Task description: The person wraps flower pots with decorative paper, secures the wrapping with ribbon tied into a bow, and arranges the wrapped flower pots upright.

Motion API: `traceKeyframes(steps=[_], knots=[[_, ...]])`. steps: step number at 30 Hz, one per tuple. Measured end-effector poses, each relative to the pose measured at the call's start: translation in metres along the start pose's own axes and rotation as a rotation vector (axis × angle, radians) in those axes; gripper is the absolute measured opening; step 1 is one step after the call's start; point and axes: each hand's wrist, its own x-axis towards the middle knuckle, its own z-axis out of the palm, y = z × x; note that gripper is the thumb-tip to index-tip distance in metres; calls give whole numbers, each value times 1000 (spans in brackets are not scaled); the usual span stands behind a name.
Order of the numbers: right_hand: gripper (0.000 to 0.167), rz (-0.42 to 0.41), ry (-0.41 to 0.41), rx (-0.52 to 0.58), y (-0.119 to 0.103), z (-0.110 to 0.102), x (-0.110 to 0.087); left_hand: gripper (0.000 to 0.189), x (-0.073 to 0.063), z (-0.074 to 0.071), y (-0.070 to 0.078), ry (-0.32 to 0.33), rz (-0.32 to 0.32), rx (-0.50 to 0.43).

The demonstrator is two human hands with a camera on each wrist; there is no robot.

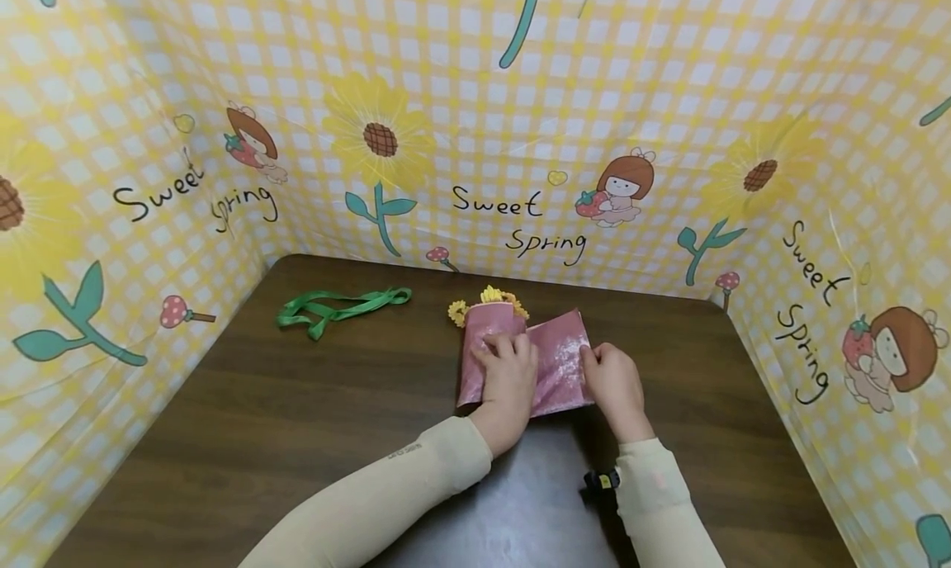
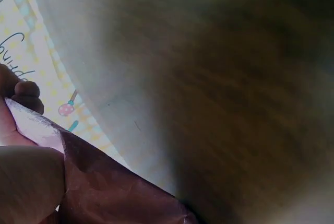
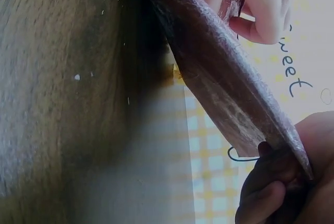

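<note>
A sheet of shiny pink wrapping paper (image 1: 559, 363) stands partly rolled around a small bunch of yellow flowers (image 1: 490, 295), whose heads show above its top edge. My left hand (image 1: 511, 378) lies over the rolled part, its bent fingers holding the paper. At the sheet's loose right side, my right hand (image 1: 615, 385) pinches the edge between thumb and fingers. In the right wrist view the paper (image 3: 224, 72) stretches between both hands, its darker underside facing the camera. Whatever is inside the roll below the flower heads is hidden.
A loose green ribbon (image 1: 349, 304) lies on the dark wooden table (image 1: 297, 419), left of the paper. Yellow checked cloth (image 1: 475, 139) walls the table's back and sides. A black strap with a small device (image 1: 602, 480) is by my right wrist.
</note>
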Motion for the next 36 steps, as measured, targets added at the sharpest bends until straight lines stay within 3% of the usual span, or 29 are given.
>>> traceKeyframes(steps=[9,13,17,23,27,31,36], knots=[[37,9,-3,-28,-5,1,-3,52,-3,3,-3,-39,58,0],[38,16,-7,-34,-6,2,-4,64,-5,2,-7,-93,102,-17],[37,24,-6,-31,-6,2,-4,64,-7,-2,-11,-125,133,-41],[37,15,1,-35,-8,2,-3,51,-9,-6,-14,-111,131,-50],[37,21,2,-38,-9,1,-4,61,-13,-8,-16,-101,132,-80],[36,10,16,-37,-11,-1,-4,77,-16,-12,-20,-62,118,-158],[36,-13,30,-30,-15,-3,-3,66,-17,-19,-33,1,106,-313]])
